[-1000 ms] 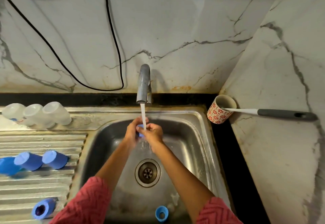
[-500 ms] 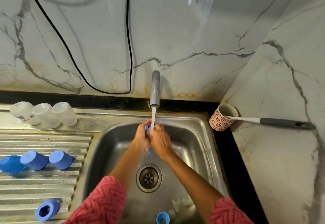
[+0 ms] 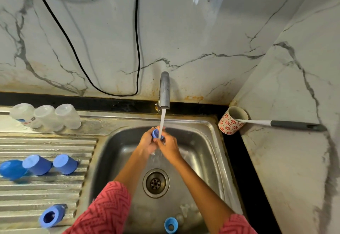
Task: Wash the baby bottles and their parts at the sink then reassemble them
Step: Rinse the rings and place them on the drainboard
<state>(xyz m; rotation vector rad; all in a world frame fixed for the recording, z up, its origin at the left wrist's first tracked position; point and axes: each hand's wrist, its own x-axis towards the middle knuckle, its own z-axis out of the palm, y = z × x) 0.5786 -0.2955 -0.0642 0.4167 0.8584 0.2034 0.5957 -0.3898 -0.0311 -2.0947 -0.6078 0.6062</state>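
Under the running tap, my left hand and my right hand together hold a small blue bottle ring in the water stream over the steel sink. Three clear bottles stand upside down at the back left. Three blue caps lie on the ribbed drainboard. Another blue ring lies near the drainboard's front. A light blue ring sits in the basin near the front, beside some clear parts that are hard to make out.
A red-patterned cup stands at the back right corner with a grey-handled brush sticking out to the right. A black cable hangs down the marble wall. The drain lies in the middle of the basin.
My hands have turned the blue ring under the stream, so more of it shows above my fingers. The camera has shifted slightly.
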